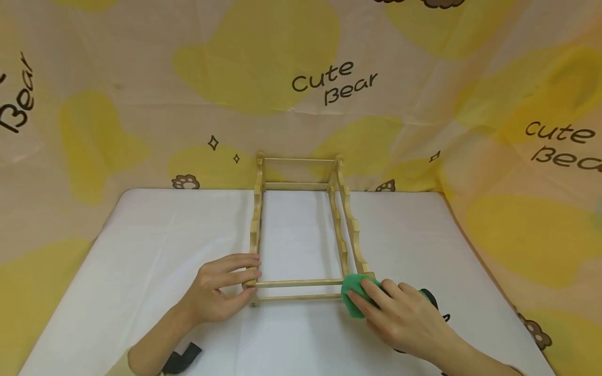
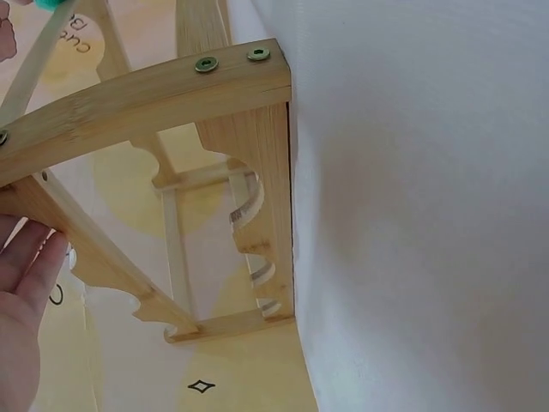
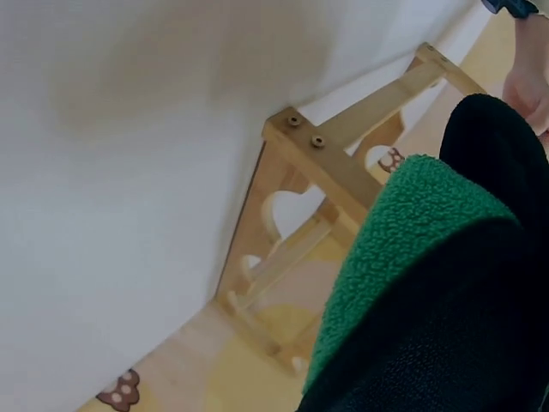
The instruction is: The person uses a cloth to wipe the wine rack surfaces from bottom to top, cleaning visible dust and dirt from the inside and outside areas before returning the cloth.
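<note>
Green cloth (image 1: 354, 300) over wooden rack (image 1: 301, 283) corner, printed backdrop (image 1: 263, 78) behind.

Your head camera is looking forward and down, from farthest back, across the wooden rack (image 1: 301, 283) toward the printed backdrop (image 1: 263, 68). Your left-wrist camera is facing the rack closely, rolled sideways; your right-wrist camera is peering, tilted, past the nearby green cloth (image 3: 407, 227). All are sharing the rack.

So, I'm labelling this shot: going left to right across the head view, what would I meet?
Far-left lettering → left hand → wooden rack → right hand → far-right lettering.
</note>
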`<state>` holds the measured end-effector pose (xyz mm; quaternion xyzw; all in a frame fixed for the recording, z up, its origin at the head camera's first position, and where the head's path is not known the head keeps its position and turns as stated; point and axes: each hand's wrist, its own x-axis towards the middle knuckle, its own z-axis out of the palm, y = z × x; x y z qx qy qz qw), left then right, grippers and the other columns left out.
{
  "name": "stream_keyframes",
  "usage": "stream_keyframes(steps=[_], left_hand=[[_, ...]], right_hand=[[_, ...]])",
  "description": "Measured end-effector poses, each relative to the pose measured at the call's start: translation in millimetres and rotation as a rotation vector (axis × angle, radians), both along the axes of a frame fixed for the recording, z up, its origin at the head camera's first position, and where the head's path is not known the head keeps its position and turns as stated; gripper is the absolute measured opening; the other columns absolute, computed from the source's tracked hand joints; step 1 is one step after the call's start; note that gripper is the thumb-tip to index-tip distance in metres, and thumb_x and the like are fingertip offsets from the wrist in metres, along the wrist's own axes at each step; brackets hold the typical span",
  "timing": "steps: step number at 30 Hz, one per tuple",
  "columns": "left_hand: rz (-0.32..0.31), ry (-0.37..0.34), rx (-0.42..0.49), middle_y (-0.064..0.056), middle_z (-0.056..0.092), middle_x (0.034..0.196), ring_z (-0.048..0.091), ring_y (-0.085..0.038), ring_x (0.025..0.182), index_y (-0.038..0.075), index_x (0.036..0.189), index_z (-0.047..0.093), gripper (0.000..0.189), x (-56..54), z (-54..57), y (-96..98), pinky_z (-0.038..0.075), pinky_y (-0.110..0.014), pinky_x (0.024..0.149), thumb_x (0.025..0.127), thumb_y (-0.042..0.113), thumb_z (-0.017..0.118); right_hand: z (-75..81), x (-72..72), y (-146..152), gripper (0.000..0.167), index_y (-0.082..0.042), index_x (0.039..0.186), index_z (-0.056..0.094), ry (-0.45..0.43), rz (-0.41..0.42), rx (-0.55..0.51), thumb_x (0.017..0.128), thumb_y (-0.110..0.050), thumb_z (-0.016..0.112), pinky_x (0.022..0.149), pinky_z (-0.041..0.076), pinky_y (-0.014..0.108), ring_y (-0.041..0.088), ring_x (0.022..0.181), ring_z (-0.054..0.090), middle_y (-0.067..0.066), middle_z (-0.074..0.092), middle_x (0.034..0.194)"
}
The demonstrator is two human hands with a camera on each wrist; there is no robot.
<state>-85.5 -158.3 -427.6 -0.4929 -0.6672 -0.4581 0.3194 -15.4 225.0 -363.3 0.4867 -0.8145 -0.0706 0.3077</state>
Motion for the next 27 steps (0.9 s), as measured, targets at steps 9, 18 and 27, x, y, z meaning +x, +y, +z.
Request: stream_keyframes(steps=[9,18,27], left_hand=[[0.081,-0.014,-0.053,-0.014,0.078,0.107,0.074,-0.038,0.101,0.007,0.105,0.081,0.022,5.4,3.5,-1.9,0.054,-0.030,0.105,0.100,0.025,0.069],[0.232,0.019,-0.098,-0.011,0.079,0.103,0.077,-0.037,0.093,0.010,0.103,0.082,0.027,14.5,9.6,0.8,0.062,-0.035,0.091,0.101,0.031,0.066],[0.243,-0.075,-0.153,-0.014,0.077,0.110,0.077,-0.032,0.093,0.009,0.106,0.081,0.031,24.4,15.9,3.4,0.060,-0.028,0.093,0.104,0.034,0.063]], right_hand=[[4.4,-3.1,21,0.036,-0.010,0.117,0.076,0.035,0.056,-0.031,0.102,-0.023,0.046,0.044,0.036,0.019,0.020,0.065,0.050,0.010,0.068,0.106],[7.8,-3.8,41,0.034,-0.009,0.117,0.075,0.033,0.061,-0.081,0.103,-0.026,0.048,0.044,0.045,0.028,0.025,0.068,0.055,0.012,0.069,0.106],[5.2,-12.0,60,0.037,-0.008,0.115,0.076,0.051,0.020,-0.131,0.104,-0.030,0.048,0.041,0.049,0.036,0.029,0.064,0.056,0.015,0.069,0.103]])
